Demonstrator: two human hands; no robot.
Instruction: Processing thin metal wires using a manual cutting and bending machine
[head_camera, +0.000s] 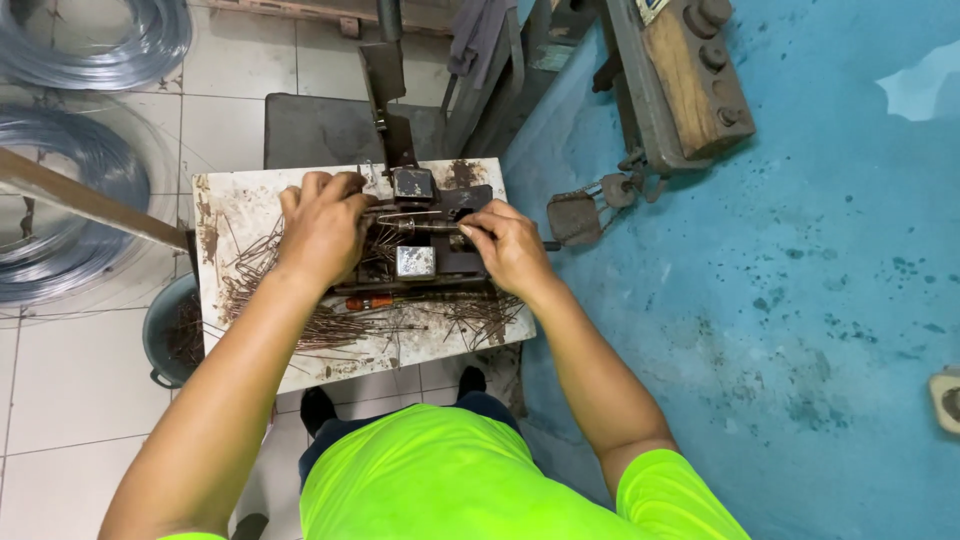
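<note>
My left hand (322, 228) rests on the left side of a small metal press jig (420, 240), its fingers curled over thin metal wire pins. On the jig's right side, my right hand (510, 245) pinches a thin wire rod (415, 222) that lies across the jig. A square steel block (415, 262) sits at the jig's front, another dark block (412, 184) at its back. Many rusty wire pins (300, 325) lie scattered over the worn white worktop (240, 200). A screwdriver with an orange handle (370, 300) lies in front of the jig.
A dark bucket (170, 330) with more wire pieces stands under the worktop's left edge. Coils of clear tubing (60, 190) lie on the tiled floor at left. A blue machine body (780, 250) fills the right, with a foot pedal (575, 215) and a wooden block (685, 75).
</note>
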